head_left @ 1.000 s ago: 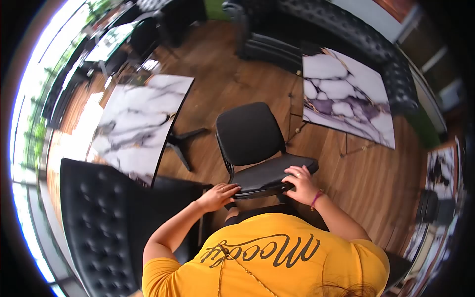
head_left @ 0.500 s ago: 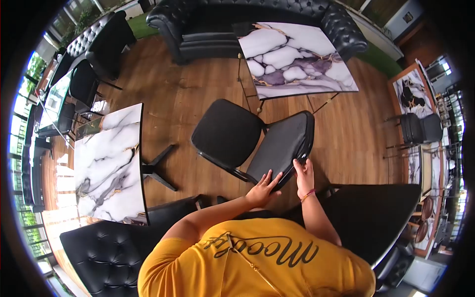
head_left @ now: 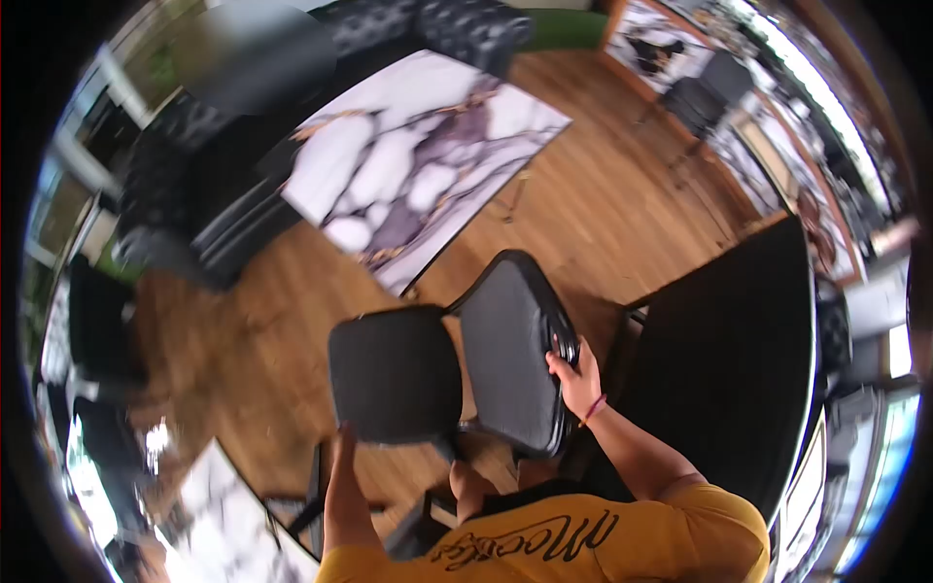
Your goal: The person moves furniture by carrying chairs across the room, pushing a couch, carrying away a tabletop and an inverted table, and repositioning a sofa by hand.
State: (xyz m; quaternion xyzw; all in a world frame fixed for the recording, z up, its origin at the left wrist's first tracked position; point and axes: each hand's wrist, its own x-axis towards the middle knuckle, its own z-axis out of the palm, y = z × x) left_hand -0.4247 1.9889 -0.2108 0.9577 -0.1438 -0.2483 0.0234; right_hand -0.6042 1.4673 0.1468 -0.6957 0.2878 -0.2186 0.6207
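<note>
A black padded chair stands before me, its backrest [head_left: 394, 374] at the left and its seat [head_left: 510, 355] at the right. My right hand [head_left: 575, 377], with a purple band at the wrist, grips the outer edge of the seat, thumb on top. My left hand [head_left: 345, 439] is at the near left corner of the backrest; its fingers are blurred and partly hidden, so their hold does not show.
A marble-patterned table [head_left: 418, 165] stands beyond the chair, with a black tufted sofa [head_left: 180, 180] behind it. Another marble table [head_left: 224, 505] is at lower left. A large black panel-like surface [head_left: 724, 360] lies to my right. Wooden floor [head_left: 224, 340] surrounds the chair.
The chair has turned relative to my body, its backrest now at the left. My left hand has gone from the seat edge to the backrest. My right hand stays on the seat edge. The view has swung right.
</note>
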